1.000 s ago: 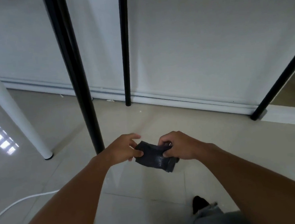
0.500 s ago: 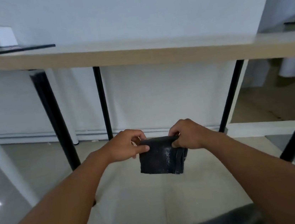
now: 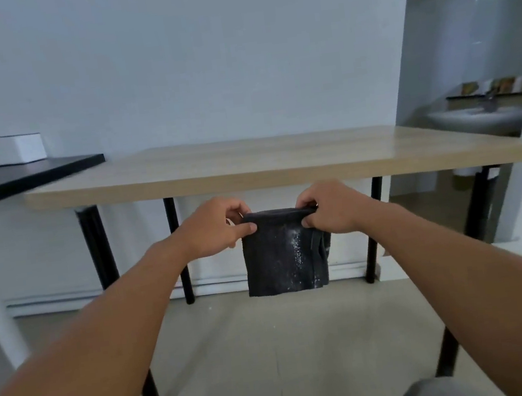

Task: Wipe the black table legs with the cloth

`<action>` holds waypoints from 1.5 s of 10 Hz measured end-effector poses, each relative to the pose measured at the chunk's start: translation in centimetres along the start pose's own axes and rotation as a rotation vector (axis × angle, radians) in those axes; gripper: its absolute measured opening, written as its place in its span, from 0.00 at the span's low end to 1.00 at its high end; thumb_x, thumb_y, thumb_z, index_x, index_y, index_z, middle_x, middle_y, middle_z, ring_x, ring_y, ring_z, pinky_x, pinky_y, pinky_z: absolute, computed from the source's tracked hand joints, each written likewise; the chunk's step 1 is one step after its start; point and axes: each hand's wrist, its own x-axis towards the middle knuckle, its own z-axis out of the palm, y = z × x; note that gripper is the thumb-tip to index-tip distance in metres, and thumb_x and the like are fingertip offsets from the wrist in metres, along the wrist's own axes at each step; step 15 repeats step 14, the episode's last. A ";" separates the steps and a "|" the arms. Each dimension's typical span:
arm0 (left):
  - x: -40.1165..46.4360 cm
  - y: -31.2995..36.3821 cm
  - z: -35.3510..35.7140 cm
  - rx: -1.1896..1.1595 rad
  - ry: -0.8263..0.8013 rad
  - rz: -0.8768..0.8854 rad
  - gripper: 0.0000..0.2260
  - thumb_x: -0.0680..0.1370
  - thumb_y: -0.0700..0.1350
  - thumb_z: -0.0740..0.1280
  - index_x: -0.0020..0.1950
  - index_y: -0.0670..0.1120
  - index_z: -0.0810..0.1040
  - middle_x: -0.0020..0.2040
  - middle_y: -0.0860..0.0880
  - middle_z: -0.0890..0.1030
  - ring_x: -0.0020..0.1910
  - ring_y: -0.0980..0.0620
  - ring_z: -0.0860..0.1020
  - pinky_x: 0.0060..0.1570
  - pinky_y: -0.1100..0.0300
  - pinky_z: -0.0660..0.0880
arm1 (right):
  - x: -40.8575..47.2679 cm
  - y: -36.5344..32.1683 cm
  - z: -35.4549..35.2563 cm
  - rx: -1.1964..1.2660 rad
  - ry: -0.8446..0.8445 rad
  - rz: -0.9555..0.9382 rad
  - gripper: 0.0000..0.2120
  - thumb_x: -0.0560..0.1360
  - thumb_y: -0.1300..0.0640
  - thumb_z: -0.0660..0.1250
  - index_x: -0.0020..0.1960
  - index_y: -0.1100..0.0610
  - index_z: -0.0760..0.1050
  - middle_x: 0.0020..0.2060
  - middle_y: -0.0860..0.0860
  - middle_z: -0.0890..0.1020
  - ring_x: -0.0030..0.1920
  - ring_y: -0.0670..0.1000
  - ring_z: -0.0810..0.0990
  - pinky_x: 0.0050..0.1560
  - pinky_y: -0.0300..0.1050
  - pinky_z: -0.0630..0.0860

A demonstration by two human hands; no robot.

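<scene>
Both hands pinch the top edge of the cloth (image 3: 284,251): the left hand (image 3: 215,228) is closed on its left upper corner and the right hand (image 3: 330,209) on its right upper corner, thumbs in front and fingers behind. The cloth is dark, folded, and hangs straight down between the hands, in the air, just below the front edge of the wooden table top (image 3: 281,159). It shows pale specks of dust on the right half, and a loose fold hangs at its right side.

No leg is touched by the cloth now. The near left leg (image 3: 101,260) stands to the left of the left forearm, and the near right leg (image 3: 450,355) is mostly hidden behind the right forearm. The two far legs (image 3: 181,267) stand by the wall, one on each side of the cloth.

In my judgement, the risk is this: the dusty face may be pressed on a leg and leave the dust there again, because the clean face was not turned outward. Also, the grip is only at the corners, so the loose fold may open when one hand lets go, and then the cloth would wrap badly around the thin round leg.
</scene>
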 end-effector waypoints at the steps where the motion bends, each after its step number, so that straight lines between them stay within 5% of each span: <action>1: 1.2 2.4 -1.3 0.029 0.053 0.038 0.06 0.78 0.46 0.73 0.44 0.53 0.78 0.37 0.53 0.83 0.31 0.57 0.79 0.38 0.63 0.73 | 0.0 -0.3 -2.8 -0.044 0.049 0.001 0.06 0.75 0.61 0.71 0.51 0.57 0.84 0.44 0.54 0.84 0.47 0.54 0.80 0.45 0.45 0.74; 3: 5.5 6.0 -3.4 0.036 0.239 0.095 0.04 0.78 0.45 0.73 0.45 0.51 0.80 0.37 0.52 0.81 0.33 0.60 0.77 0.34 0.70 0.70 | 1.9 0.7 -7.4 0.014 0.196 0.019 0.07 0.75 0.63 0.68 0.50 0.56 0.82 0.44 0.51 0.82 0.47 0.52 0.77 0.46 0.41 0.68; 5: 11.2 7.5 -4.8 0.054 0.307 0.089 0.05 0.79 0.44 0.71 0.53 0.44 0.82 0.43 0.48 0.83 0.43 0.45 0.83 0.50 0.51 0.80 | 5.9 2.6 -9.9 0.061 0.273 0.040 0.06 0.77 0.64 0.66 0.51 0.58 0.81 0.44 0.54 0.81 0.47 0.56 0.78 0.45 0.44 0.71; 7: 17.0 5.7 -5.1 0.037 0.294 0.025 0.04 0.80 0.43 0.70 0.53 0.44 0.80 0.43 0.47 0.83 0.34 0.49 0.84 0.36 0.63 0.77 | 11.2 5.0 -10.5 0.096 0.279 0.051 0.05 0.78 0.62 0.67 0.49 0.55 0.80 0.40 0.50 0.79 0.44 0.53 0.77 0.35 0.38 0.69; 9: 22.2 1.3 -3.9 0.037 0.206 -0.058 0.02 0.80 0.43 0.70 0.51 0.45 0.79 0.38 0.51 0.82 0.25 0.55 0.81 0.30 0.66 0.76 | 16.4 8.0 -8.7 0.163 0.188 0.093 0.05 0.76 0.62 0.72 0.52 0.57 0.82 0.43 0.52 0.80 0.45 0.53 0.77 0.44 0.42 0.69; 11: 25.5 -1.9 -2.5 0.078 0.126 -0.080 0.03 0.79 0.43 0.71 0.50 0.44 0.80 0.40 0.48 0.83 0.32 0.51 0.81 0.39 0.55 0.81 | 20.1 10.5 -6.9 0.234 0.125 0.140 0.08 0.73 0.63 0.75 0.50 0.55 0.82 0.40 0.48 0.81 0.42 0.50 0.78 0.38 0.41 0.73; 13: 26.1 -3.9 -1.6 0.158 0.156 -0.046 0.05 0.77 0.45 0.73 0.52 0.46 0.82 0.42 0.51 0.83 0.39 0.55 0.79 0.36 0.67 0.69 | 21.5 11.8 -5.1 0.226 0.110 0.185 0.12 0.70 0.63 0.78 0.52 0.57 0.83 0.45 0.53 0.84 0.45 0.51 0.80 0.44 0.41 0.73; 15: 25.2 -4.5 -1.7 0.196 0.174 -0.059 0.08 0.80 0.47 0.69 0.57 0.46 0.80 0.50 0.51 0.83 0.43 0.56 0.79 0.42 0.65 0.71 | 21.1 11.9 -4.8 0.205 0.245 0.252 0.12 0.73 0.59 0.76 0.56 0.57 0.82 0.46 0.52 0.84 0.48 0.51 0.80 0.47 0.39 0.69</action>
